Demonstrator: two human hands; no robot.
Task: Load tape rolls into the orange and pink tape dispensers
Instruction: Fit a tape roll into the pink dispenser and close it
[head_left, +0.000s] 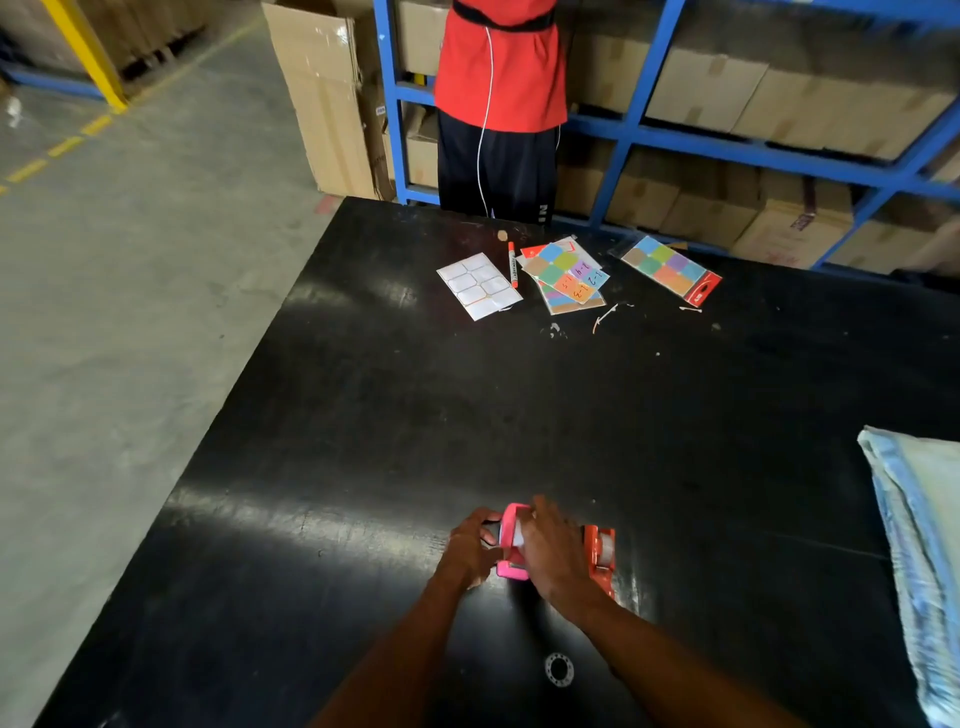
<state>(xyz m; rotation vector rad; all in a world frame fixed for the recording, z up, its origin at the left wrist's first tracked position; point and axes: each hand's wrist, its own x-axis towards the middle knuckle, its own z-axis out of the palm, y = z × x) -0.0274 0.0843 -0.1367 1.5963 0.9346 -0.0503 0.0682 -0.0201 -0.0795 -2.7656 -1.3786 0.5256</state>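
Note:
The pink tape dispenser (511, 545) stands on the black table (363, 415) near its front edge, with a pale tape roll partly visible inside it. My left hand (470, 551) grips its left side. My right hand (553, 551) lies over its top and right side, covering part of it. Just to the right, partly behind my right hand, lies the orange tape dispenser (600, 556) with a tape roll in it. A clear ring-shaped tape roll (559, 669) lies flat on the table between my forearms.
At the far side of the table lie a white label sheet (479, 286), an orange marker (512, 264) and coloured sticker sheets (569, 275). A person in a red shirt (501, 67) stands behind the table at blue shelving. A pale blue bag (919, 545) lies at the right edge.

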